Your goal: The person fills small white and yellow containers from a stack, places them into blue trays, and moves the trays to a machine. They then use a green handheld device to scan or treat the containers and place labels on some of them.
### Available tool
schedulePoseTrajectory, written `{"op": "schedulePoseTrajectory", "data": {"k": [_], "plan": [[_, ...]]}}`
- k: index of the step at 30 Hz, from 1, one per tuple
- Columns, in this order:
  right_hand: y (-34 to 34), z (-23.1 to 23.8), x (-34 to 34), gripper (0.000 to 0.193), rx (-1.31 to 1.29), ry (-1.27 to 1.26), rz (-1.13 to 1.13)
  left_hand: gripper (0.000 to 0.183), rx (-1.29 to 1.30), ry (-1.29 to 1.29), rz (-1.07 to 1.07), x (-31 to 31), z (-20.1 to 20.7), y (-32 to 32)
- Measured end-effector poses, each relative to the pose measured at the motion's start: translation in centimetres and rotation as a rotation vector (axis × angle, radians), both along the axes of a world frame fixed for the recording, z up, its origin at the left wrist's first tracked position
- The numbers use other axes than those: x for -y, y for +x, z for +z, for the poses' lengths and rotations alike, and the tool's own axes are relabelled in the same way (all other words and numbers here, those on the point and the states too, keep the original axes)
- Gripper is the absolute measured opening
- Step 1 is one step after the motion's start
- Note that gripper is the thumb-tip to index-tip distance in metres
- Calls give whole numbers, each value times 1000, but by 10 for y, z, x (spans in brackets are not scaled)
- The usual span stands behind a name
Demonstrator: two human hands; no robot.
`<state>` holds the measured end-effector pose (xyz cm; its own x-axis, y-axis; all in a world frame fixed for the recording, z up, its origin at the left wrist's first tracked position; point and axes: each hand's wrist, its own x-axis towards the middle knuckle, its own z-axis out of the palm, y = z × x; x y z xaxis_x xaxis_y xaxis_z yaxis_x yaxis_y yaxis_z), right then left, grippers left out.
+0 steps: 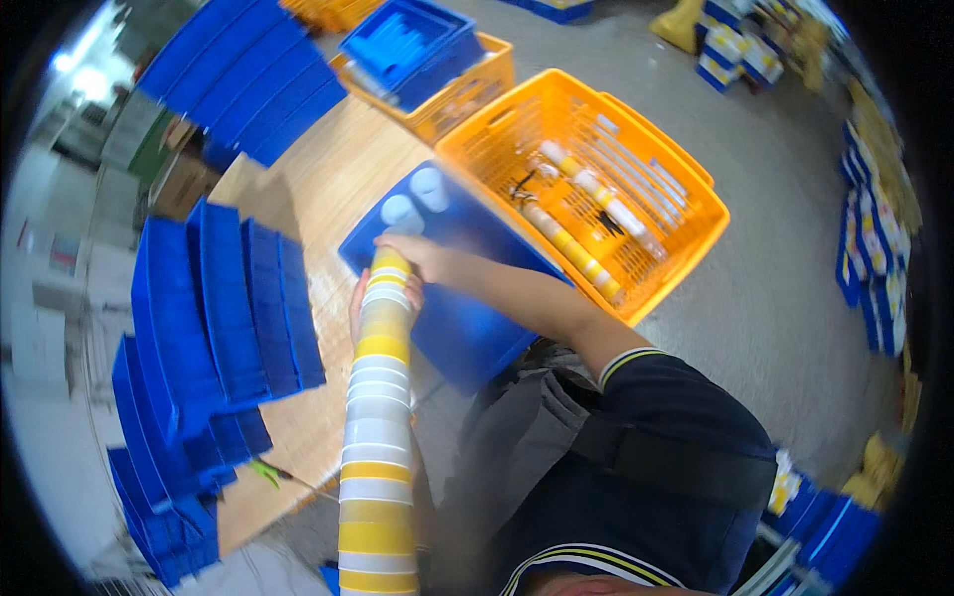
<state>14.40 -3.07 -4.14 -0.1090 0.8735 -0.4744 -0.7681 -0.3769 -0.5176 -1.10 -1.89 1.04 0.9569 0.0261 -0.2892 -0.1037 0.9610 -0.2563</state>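
A long column of nested plastic cups (pixel 378 432), in yellow, white and grey bands, runs from the bottom of the view up toward the middle. My left hand (pixel 359 310) wraps around it from beneath near its far end; the column covers most of that hand and forearm. At the far tip, my right hand (pixel 422 256) closes over the last yellow cups. Just beyond my hands, a whitish cup (pixel 401 213) and a second whitish cup (pixel 429 189) rest on a blue flat-surfaced bin or tray (pixel 477 323).
An orange basket (pixel 686 253) at right holds more cup stacks and black pieces. Behind it, a blue crate (pixel 417 50) sits on another orange basket. Blue bins (pixel 214 308) crowd the left of the wooden table (pixel 333 149). Bagged goods (pixel 874 233) line the far right.
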Motion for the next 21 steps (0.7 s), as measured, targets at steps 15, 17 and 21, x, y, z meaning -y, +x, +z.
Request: {"op": "schedulePoseTrajectory", "data": {"k": [15,17,21], "plan": [[-9,-25,46,51,-298,250,-24,66,-288,263,367,54,3,-7],[-10,-33,49,42,-237,97,-10,51,-487,394,239,55,5,-2],[-4,-69,13,55,-174,-23,95,50,-624,423,121,52,11,-12]]}}
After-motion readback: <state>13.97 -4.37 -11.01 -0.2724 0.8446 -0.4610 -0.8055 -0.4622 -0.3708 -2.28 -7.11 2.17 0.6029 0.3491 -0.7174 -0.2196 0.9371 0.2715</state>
